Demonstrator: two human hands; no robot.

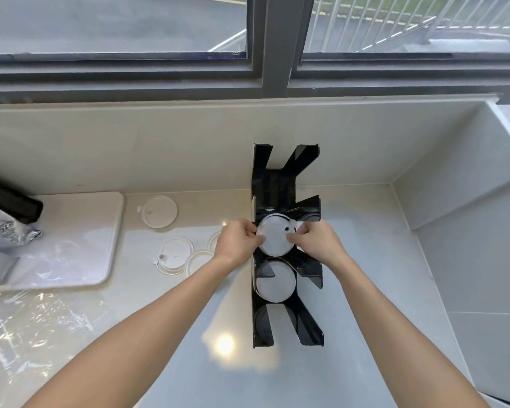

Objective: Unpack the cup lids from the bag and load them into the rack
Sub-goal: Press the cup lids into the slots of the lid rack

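Observation:
A black rack [277,184] with several slots stands on the pale counter in the middle. Both hands hold one translucent white cup lid [275,238] over a middle slot: my left hand [239,241] pinches its left edge, my right hand [317,241] its right edge by the small holes. Another lid stack [275,285] sits in the slot just nearer to me. Loose lids lie on the counter to the left: one [159,212] near the wall, two overlapping [177,256] [198,260] closer. The clear plastic bag [39,319] lies crumpled at lower left.
A white tray [117,231] holding clear plastic sits at the left, with a silver foil pouch [3,231] and a black object [9,198] beside it. A window runs along the back wall. A white side wall [468,231] closes off the right.

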